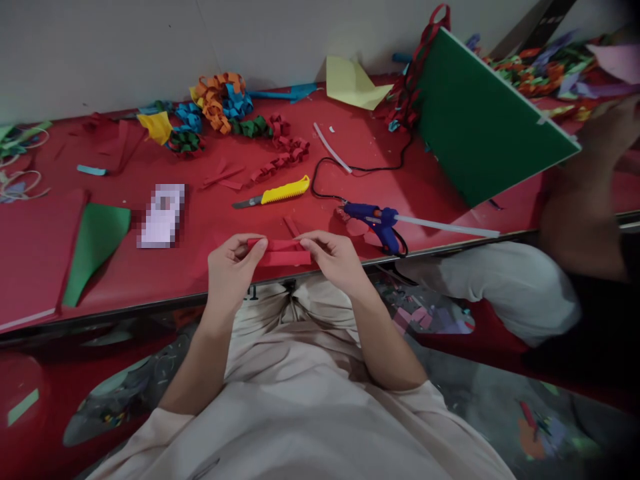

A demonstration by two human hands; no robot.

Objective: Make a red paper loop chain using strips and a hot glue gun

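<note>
Both hands grip one workpiece: the left hand is clamped on one end of a red paper strip, the right hand on the other, thumbs facing the wearer. The strip is located at the front edge of the worktop, near the middle of its visible length; whether it touches the surface cannot be determined.

Clearances: to the left, a stretch of red surface extends along the front edge from the left hand to a green paper piece. To the rear, a yellow utility knife lies just behind the hands, blade pointing left. To the right, a blue glue gun lies near the right hand; its translucent glue stick extends rightward beside the front edge. Further right, a green board stands tilted.

Workpiece appearance: matte red, narrow, held lengthwise parallel to the front edge. Two bands are visible, one behind the other, with a darker gap between them.
</note>
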